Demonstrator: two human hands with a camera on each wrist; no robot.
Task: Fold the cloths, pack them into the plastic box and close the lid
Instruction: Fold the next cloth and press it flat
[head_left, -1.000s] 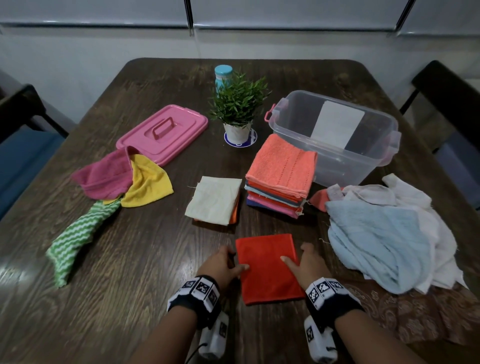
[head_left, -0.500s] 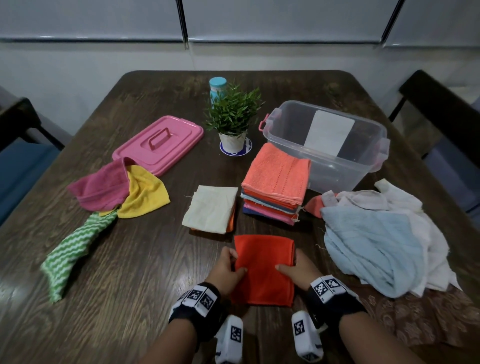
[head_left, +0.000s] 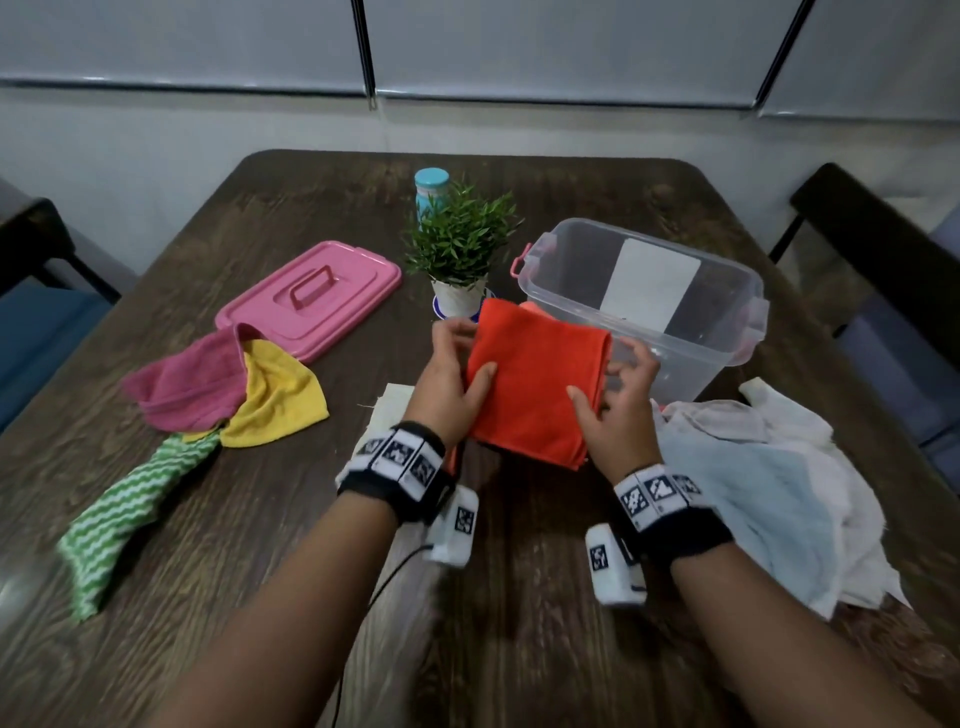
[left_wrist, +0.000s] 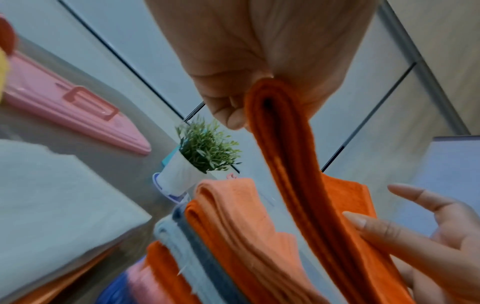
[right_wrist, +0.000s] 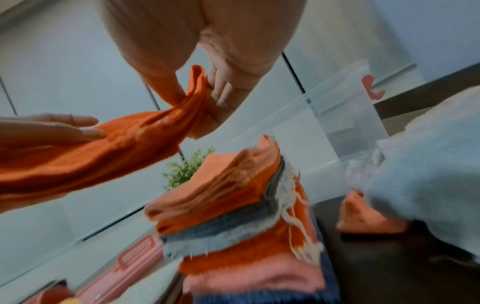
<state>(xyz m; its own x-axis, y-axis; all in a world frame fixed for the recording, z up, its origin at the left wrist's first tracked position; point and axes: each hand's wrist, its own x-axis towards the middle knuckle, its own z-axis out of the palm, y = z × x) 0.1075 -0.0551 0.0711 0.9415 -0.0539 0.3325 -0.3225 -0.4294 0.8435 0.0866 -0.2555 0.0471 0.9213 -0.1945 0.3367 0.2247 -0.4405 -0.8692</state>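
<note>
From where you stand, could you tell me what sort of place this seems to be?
Probably a home or office room with a dining-style setup: a dark wooden table, a dark chair beside it, a small potted plant, and drawn roller blinds behind.

folded red cloth (head_left: 535, 384) lifted off table, above stack

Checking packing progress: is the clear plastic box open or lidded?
Open. The clear plastic box has no lid on it; the pink plastic lid lies flat on the dark wooden table, left of the potted plant.

Potted plant (head_left: 460, 244), blue-capped bottle (head_left: 430, 191)
</note>
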